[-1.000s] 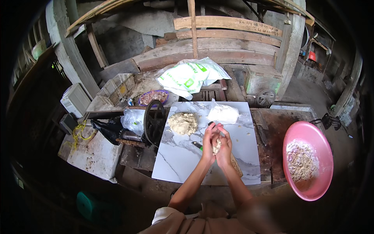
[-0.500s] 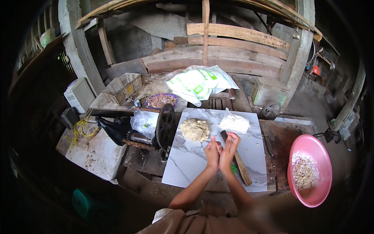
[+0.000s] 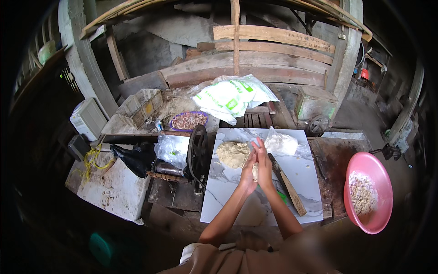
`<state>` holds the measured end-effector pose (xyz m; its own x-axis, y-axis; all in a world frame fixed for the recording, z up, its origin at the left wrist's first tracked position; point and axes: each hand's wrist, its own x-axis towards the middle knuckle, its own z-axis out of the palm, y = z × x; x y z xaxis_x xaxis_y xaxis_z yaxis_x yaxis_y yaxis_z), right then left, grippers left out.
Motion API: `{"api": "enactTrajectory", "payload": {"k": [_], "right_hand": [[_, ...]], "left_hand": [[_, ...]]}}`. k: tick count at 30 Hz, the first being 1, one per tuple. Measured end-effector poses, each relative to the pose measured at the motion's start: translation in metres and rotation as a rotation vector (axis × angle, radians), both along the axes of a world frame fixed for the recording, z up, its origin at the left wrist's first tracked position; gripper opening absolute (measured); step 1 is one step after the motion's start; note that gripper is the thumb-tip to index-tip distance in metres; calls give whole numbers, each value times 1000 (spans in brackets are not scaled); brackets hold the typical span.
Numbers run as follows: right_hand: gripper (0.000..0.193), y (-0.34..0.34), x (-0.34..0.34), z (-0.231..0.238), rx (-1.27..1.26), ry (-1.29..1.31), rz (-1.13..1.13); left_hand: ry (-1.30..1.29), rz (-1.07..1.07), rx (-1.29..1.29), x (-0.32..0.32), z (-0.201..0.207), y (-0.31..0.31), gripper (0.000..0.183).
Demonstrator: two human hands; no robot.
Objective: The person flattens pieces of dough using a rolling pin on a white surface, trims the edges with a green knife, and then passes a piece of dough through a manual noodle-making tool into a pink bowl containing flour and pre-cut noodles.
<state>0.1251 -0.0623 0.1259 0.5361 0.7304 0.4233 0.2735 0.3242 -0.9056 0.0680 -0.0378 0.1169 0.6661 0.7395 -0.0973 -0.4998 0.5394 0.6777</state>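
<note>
My left hand (image 3: pixel 247 176) and my right hand (image 3: pixel 263 165) are pressed palm to palm over a marble-patterned board (image 3: pixel 223 196), fingers stretched forward. A small piece of dough (image 3: pixel 255 172) shows between the palms, partly hidden by them. Just left of the fingertips lies a large lump of pale dough (image 3: pixel 232 153) with a crumbly edge. Behind and to the right of the fingers is a clear plastic bag of white flour (image 3: pixel 281 144). A flat wooden stick (image 3: pixel 288 186) lies slanted beside my right forearm, and something bright green shows near that forearm.
Left of the board stands a hand-wheeled machine (image 3: pixel 197 153) with a plastic bag (image 3: pixel 170 150) on it. A pink basin (image 3: pixel 372 194) with floury strips is at the right. Farther back are a purple-rimmed basket (image 3: pixel 188 120), a white sack (image 3: pixel 233 98) and a plastic crate (image 3: pixel 141 107).
My hands have come together flatter, with fingers straightened forward, and the dough piece between them now shows. The view has shifted slightly. The large dough lump and the stick stay on the board.
</note>
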Motion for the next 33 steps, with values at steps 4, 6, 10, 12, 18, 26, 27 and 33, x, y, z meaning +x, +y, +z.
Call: {"api": "enactTrajectory", "payload": {"k": [4, 6, 10, 12, 18, 26, 27, 33], "right_hand": [[35, -9, -29, 7, 37, -210, -41], [29, -15, -41, 12, 93, -263, -91], [33, -26, -42, 9, 45, -293, -123], [33, -35, -38, 5, -146, -109, -110], [35, -28, 1, 1, -158, 228, 19], [37, -58, -56, 4, 43, -306, -182], [39, -61, -54, 3, 57, -262, -131], [42, -45, -20, 44, -250, 81, 52]], "left_hand": [[18, 108, -92, 1, -8, 18, 63], [-102, 166, -84, -2, -10, 28, 73], [-66, 250, -118, 5, 7, 36, 80], [62, 172, -210, 1, 26, 16, 79], [138, 137, -113, 17, 5, -37, 61], [74, 40, -57, -4, 20, 15, 59], [88, 94, -67, -2, 29, 13, 60], [156, -32, 19, -6, 7, -32, 69]]}}
